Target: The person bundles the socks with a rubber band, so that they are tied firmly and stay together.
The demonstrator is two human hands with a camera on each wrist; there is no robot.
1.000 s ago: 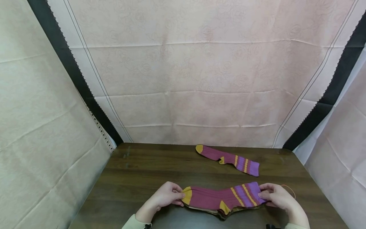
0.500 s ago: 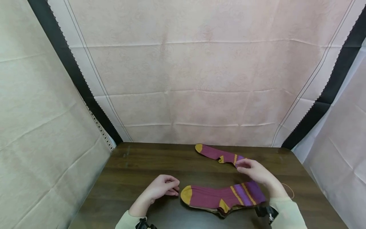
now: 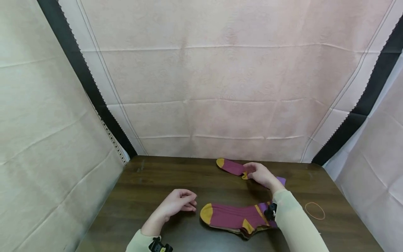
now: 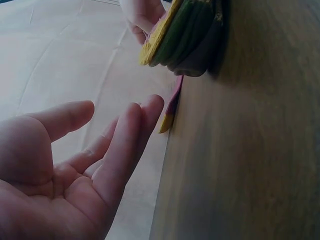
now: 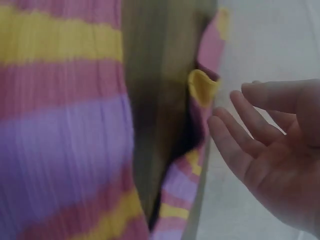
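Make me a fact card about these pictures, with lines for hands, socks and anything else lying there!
Left hand: holding nothing, beside the sock pile, not touching it
Right hand: over the far sock; touching or not, I can't tell
Sock pile: top sock maroon, yellow toe and heel, green layers underneath
Far sock: maroon, yellow and purple, toe pointing left
Also on the table: thin orange loop, right of the pile

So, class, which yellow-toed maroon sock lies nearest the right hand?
The lone sock near the far edge of the table, with the right hand at its middle. The other maroon sock tops the sock stack.
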